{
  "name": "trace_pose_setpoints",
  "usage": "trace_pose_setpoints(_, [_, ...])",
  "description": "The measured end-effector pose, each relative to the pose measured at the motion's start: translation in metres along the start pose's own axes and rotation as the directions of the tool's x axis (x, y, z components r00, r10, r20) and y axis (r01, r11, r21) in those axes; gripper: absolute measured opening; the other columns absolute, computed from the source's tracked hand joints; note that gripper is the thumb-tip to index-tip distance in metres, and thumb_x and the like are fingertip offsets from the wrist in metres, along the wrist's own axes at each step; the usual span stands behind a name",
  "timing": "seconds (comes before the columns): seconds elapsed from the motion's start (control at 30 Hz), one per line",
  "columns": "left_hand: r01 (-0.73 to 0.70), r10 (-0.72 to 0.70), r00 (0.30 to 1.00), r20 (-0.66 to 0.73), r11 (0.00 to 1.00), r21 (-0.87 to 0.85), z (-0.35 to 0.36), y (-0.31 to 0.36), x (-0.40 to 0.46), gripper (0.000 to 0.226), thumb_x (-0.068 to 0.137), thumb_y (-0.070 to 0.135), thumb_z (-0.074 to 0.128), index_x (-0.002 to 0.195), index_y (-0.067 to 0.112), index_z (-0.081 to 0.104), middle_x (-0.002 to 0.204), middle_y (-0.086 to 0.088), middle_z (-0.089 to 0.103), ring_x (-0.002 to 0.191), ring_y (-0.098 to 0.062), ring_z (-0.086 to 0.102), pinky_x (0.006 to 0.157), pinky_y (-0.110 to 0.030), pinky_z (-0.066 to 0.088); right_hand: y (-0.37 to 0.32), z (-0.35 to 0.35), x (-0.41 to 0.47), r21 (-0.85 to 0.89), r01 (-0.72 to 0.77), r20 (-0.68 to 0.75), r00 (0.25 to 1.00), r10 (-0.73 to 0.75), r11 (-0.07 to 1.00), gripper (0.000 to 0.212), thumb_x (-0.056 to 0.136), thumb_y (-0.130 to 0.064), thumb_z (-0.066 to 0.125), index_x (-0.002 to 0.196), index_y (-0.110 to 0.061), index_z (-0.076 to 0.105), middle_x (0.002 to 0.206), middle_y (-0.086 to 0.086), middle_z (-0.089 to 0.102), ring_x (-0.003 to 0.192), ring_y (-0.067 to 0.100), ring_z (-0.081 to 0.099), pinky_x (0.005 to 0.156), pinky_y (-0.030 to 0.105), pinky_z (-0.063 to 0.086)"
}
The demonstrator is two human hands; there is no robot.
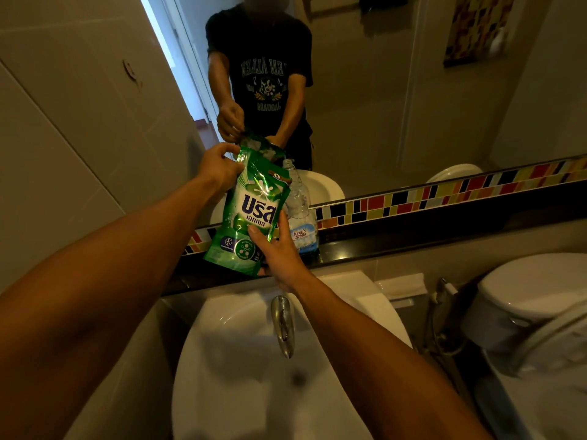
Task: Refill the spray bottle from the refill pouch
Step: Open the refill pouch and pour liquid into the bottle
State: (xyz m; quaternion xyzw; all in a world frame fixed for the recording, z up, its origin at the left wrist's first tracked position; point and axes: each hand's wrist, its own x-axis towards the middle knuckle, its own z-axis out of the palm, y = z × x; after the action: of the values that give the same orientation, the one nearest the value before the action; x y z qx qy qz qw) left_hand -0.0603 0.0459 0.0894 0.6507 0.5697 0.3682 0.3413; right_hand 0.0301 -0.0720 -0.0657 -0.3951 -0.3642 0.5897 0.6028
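A green refill pouch (pixel 251 211) is held up over the black ledge, tilted with its top corner leaning right toward the bottle's neck. My left hand (pixel 219 168) grips its upper left corner. My right hand (pixel 279 252) holds its lower right edge from below. Just behind it, a clear spray bottle (pixel 301 214) with a pale blue label stands upright on the ledge, its spray head off and its neck open. I cannot tell if liquid is flowing.
A white sink (pixel 254 376) with a chrome tap (pixel 282 325) lies below my arms. The black ledge (pixel 413 242) runs under a mirror (pixel 381 106) with a coloured tile strip. A toilet (pixel 540 306) stands at the right. A wall is close on the left.
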Motion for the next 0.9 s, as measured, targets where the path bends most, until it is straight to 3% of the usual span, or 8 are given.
trace_pose_setpoints(0.13, [-0.003,0.003,1.000,0.002,1.000,-0.005,0.0004,0.0009,0.0006,0.039,0.094,0.001,0.061,0.131,0.013,0.054,0.103,-0.015,0.066,0.078,-0.019,0.068,0.060,-0.027,0.053,-0.0018,0.0012,-0.0007,0.016,0.024,0.001,1.000,-0.024,1.000,0.073,0.099,-0.028,0.072,0.157,-0.047,0.032,0.144,0.000,0.063,0.127,0.023,0.065,0.100,0.063,0.057])
trace_pose_setpoints(0.3, [0.010,-0.010,1.000,-0.010,1.000,-0.009,0.0016,0.0026,0.0000,0.039,0.095,0.001,0.060,0.132,0.012,0.054,0.090,-0.005,0.063,0.075,-0.015,0.066,0.058,-0.024,0.052,-0.0024,0.0023,-0.0013,0.038,0.020,-0.002,1.000,-0.020,0.999,0.070,0.099,-0.025,0.072,0.155,-0.045,0.035,0.144,0.000,0.063,0.123,0.019,0.065,0.100,0.061,0.057])
trace_pose_setpoints(0.5, [0.002,-0.002,1.000,0.000,1.000,-0.003,0.0010,0.0038,0.0018,0.038,0.095,0.000,0.060,0.131,0.011,0.054,0.091,-0.006,0.063,0.080,-0.019,0.068,0.062,-0.025,0.054,-0.0050,0.0032,-0.0016,0.040,0.015,0.004,1.000,-0.016,0.999,0.059,0.100,-0.024,0.071,0.137,-0.058,0.041,0.130,-0.010,0.067,0.116,0.014,0.067,0.096,0.054,0.060])
trace_pose_setpoints(0.6, [-0.002,0.002,1.000,0.004,1.000,0.022,0.0000,0.0048,0.0026,0.038,0.095,0.001,0.060,0.131,0.011,0.053,0.099,-0.011,0.064,0.077,-0.017,0.066,0.063,-0.025,0.054,-0.0046,0.0036,-0.0009,0.047,0.011,0.007,1.000,-0.011,0.999,0.061,0.100,-0.025,0.071,0.143,-0.054,0.039,0.133,-0.007,0.066,0.116,0.013,0.067,0.092,0.050,0.061])
trace_pose_setpoints(0.73, [0.005,-0.005,1.000,-0.004,1.000,0.031,-0.0006,0.0045,0.0055,0.039,0.094,0.000,0.061,0.131,0.011,0.054,0.094,-0.009,0.064,0.076,-0.018,0.067,0.062,-0.026,0.055,-0.0042,0.0064,0.0002,0.050,0.016,-0.006,1.000,-0.016,0.999,0.070,0.100,-0.025,0.072,0.156,-0.045,0.035,0.136,-0.007,0.066,0.121,0.017,0.066,0.099,0.059,0.058])
trace_pose_setpoints(0.8, [0.010,-0.010,1.000,0.003,0.999,0.034,-0.0014,0.0052,0.0059,0.039,0.094,0.001,0.061,0.131,0.013,0.054,0.094,-0.008,0.063,0.080,-0.021,0.068,0.064,-0.028,0.055,-0.0052,0.0083,-0.0005,0.063,0.009,-0.010,1.000,-0.008,0.998,0.070,0.100,-0.026,0.071,0.155,-0.047,0.034,0.135,-0.008,0.066,0.120,0.016,0.066,0.094,0.056,0.061])
trace_pose_setpoints(0.9, [0.009,-0.009,1.000,0.002,0.999,0.048,-0.0027,0.0066,0.0066,0.039,0.094,0.002,0.062,0.130,0.014,0.054,0.104,-0.013,0.064,0.085,-0.024,0.068,0.069,-0.030,0.057,-0.0073,0.0098,-0.0015,0.082,-0.027,-0.002,1.000,0.027,0.996,0.069,0.100,-0.029,0.071,0.154,-0.051,0.033,0.141,-0.005,0.063,0.119,0.017,0.065,0.074,0.043,0.065])
